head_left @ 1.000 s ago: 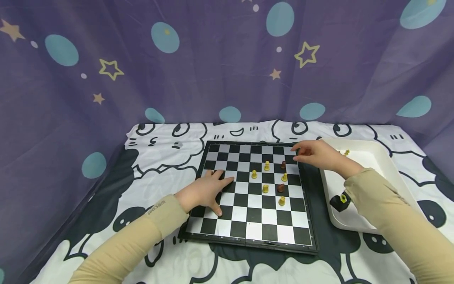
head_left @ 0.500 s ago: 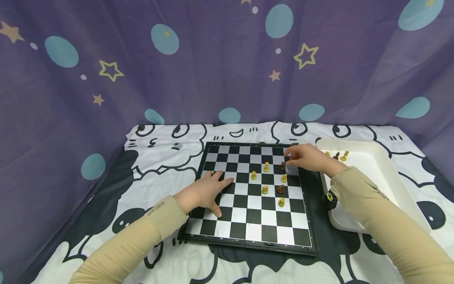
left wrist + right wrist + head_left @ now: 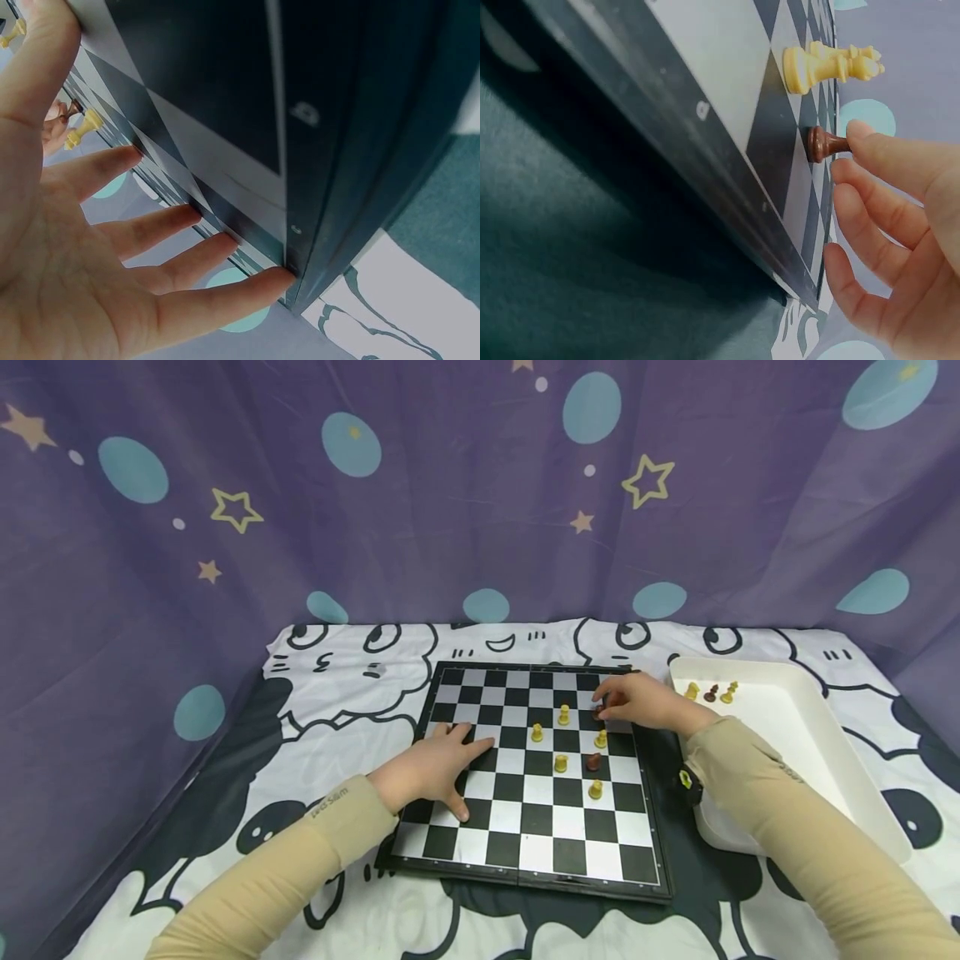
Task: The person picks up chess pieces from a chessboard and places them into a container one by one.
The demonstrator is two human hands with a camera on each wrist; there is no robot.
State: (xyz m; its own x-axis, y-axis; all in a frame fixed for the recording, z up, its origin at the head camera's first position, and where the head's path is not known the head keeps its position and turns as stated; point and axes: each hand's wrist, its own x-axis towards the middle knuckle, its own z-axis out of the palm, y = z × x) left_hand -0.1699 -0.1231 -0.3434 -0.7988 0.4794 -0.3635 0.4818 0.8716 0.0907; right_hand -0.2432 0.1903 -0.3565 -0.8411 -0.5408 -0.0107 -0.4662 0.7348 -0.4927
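A black-and-white chessboard lies on the patterned cloth. My left hand is spread over its left side, fingertips touching the squares, also plain in the left wrist view. Near the board's far right corner, my right hand pinches the top of a brown chess piece between thumb and index finger. Its base stands on a square, and its head is hidden by the fingers. A yellow chess piece stands close by. Another brown piece and several yellow pieces, such as the yellow pawn, stand on the right half.
To the right of the board sits a white tray, partly under my right forearm. At its far left end are a brown piece and yellow pieces, including one yellow piece. A purple curtain hangs behind.
My right hand has moved left and down from the board's right edge to the brown piece and now pinches it. My left hand has stayed in place.
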